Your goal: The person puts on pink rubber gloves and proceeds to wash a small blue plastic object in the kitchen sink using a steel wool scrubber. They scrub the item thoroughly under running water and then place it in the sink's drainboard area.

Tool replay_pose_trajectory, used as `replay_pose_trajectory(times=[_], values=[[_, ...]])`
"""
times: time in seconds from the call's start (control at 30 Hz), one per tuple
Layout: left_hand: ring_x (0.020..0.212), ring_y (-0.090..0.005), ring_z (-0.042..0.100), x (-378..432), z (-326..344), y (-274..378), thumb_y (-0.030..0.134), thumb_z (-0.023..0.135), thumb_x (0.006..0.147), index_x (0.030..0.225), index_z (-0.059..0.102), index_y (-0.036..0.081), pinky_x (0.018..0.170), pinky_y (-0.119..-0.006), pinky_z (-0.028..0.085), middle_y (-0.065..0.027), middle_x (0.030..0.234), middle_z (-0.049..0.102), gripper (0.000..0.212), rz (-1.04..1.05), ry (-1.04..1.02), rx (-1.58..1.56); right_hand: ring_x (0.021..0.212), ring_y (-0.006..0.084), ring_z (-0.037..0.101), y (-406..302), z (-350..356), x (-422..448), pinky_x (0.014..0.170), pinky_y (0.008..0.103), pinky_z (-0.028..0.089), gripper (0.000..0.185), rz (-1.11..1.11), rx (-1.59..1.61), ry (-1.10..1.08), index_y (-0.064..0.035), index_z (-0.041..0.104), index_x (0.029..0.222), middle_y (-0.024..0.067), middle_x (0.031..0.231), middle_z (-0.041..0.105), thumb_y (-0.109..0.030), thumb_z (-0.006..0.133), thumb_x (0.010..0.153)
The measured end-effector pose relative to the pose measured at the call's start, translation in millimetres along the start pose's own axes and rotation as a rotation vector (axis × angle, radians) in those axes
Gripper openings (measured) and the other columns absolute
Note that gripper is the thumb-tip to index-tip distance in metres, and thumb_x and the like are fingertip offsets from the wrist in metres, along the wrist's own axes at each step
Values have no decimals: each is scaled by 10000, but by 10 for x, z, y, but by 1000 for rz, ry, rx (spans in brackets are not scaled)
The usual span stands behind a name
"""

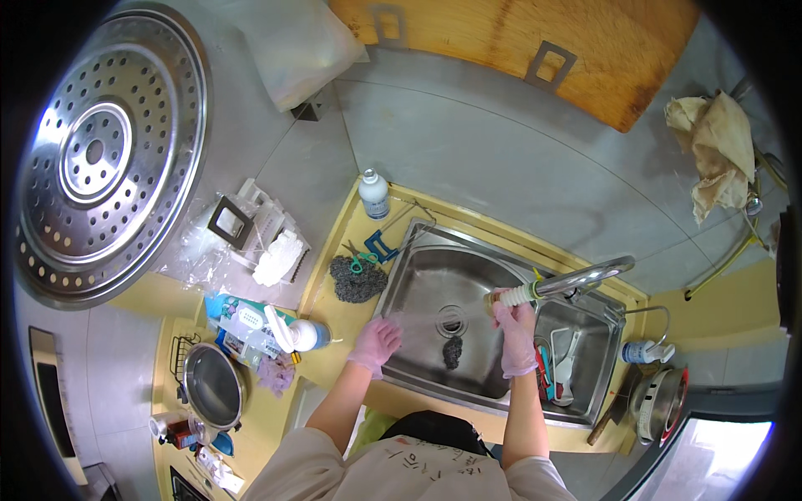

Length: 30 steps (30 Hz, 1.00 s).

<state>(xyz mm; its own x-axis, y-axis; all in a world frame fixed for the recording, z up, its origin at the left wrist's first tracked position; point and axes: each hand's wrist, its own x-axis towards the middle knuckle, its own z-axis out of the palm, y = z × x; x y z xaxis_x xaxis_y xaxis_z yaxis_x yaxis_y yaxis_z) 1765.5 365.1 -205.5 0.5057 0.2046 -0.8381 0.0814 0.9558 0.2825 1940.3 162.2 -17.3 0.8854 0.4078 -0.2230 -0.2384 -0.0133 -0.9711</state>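
Pink translucent gloves cover both hands. My right hand (515, 325) grips the white ribbed hose end (517, 295) of the chrome faucet (586, 275), over the large basin of a stainless steel sink (432, 275). A faint spray seems to cross the basin towards the left. At the basin's left rim my left hand (377, 341) is held with fingers slightly curled and nothing in it. A dark steel-wool scrubber (452, 352) lies beside the drain (451, 319). Red and teal-handled tools and a white spoon (564, 369) lie in the smaller right basin.
Left of the sink are a grey scouring mesh (357, 280), green-handled scissors (358, 260) and a pump bottle (307, 335). A white bottle (374, 195) stands in the corner. To the right are a cleaver (617, 404) and stacked metal bowls (655, 401). A steel pot (214, 385) stands far left.
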Motion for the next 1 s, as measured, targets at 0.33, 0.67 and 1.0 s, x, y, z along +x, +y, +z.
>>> replay_pose_trajectory(times=[0.33,0.67,1.0], values=[[1114,-295,470,119,996,869,323,663,797,1139,623,75,929,-415,384,-132,1101,531,424,1485,471,1732,773,63,468,172,-178,3,706,216,397,256,-62,-279,63,-50,539,1130,-23,903,528,-88,598,884],[1062,-287,516,885,1323,1064,373,628,834,943,676,80,907,-426,387,-101,1046,584,316,1333,417,2105,816,65,469,177,-134,52,756,227,415,340,-89,-384,51,-46,518,1210,-26,960,526,-74,613,885],[715,-79,500,-366,1341,-22,382,529,952,945,607,68,724,-232,411,25,754,569,324,232,-493,858,994,85,525,207,-227,5,904,238,418,508,-10,20,-77,-58,427,1360,4,1148,541,49,530,874]])
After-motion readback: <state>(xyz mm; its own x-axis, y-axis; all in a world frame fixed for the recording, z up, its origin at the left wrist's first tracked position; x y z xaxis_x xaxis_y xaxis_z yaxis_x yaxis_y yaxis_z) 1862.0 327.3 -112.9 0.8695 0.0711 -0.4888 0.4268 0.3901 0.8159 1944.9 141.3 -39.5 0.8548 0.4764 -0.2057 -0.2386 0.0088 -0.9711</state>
